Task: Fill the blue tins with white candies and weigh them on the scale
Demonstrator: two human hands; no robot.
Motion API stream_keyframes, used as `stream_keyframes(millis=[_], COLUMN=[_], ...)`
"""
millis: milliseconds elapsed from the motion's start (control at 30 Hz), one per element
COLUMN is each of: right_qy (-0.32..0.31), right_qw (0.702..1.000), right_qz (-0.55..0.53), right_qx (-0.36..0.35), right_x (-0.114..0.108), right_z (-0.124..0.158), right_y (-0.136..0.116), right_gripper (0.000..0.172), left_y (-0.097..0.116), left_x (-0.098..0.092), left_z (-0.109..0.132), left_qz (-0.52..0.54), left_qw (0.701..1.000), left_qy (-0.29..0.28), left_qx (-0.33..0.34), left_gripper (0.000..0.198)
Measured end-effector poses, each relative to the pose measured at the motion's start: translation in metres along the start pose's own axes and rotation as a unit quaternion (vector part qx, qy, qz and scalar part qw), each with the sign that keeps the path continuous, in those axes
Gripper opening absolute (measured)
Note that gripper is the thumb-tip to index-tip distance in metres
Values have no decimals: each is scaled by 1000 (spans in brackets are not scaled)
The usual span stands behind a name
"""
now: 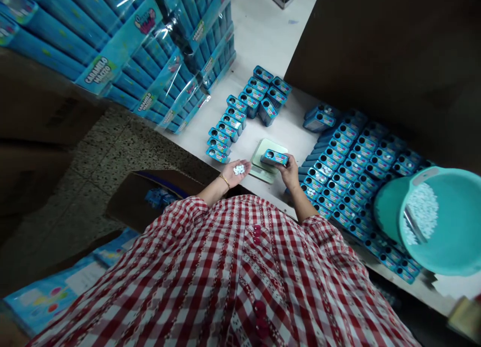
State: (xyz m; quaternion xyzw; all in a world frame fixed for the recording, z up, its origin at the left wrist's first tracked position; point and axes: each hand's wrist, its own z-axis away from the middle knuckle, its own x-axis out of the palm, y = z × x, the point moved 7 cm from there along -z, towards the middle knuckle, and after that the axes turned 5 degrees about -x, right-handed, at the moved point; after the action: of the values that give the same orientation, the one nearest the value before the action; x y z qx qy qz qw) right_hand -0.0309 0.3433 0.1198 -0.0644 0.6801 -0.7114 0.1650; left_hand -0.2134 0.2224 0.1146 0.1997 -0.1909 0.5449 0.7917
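My left hand (235, 173) lies palm up near the table's front edge, cupping a small heap of white candies (239, 170). Its fingers point toward a pale green kitchen scale (263, 175). My right hand (289, 170) grips one end of a blue candy tin (273, 157), which has a round hole in its top. That tin is over the scale's plate; whether it rests there I cannot tell. To the left and behind stand several similar tins (225, 130) in loose rows.
Dense rows of blue tins (340, 159) fill the right side, some with white candies on top. Beyond them stands a turquoise tub (456, 221) holding white candies and a metal scoop (414, 223). Shrink-wrapped packs (124, 46) are stacked at left. An open carton (130, 196) sits below.
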Motion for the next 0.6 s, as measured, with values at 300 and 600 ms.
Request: stream_keyframes(millis=[300, 600], right_qy=[64, 190], right_qw=[997, 979], right_qz=[5, 44], right_qx=[-33, -54], right_x=[-49, -73], right_z=[28, 27], right_y=[-36, -36], right_gripper=[72, 46], left_y=[4, 6], left_x=[-22, -25], left_z=[7, 7], left_qz=[1, -2], left_qw=[1000, 1000], left_qy=[22, 26], left_qx=[-1, -3], left_gripper=[24, 23])
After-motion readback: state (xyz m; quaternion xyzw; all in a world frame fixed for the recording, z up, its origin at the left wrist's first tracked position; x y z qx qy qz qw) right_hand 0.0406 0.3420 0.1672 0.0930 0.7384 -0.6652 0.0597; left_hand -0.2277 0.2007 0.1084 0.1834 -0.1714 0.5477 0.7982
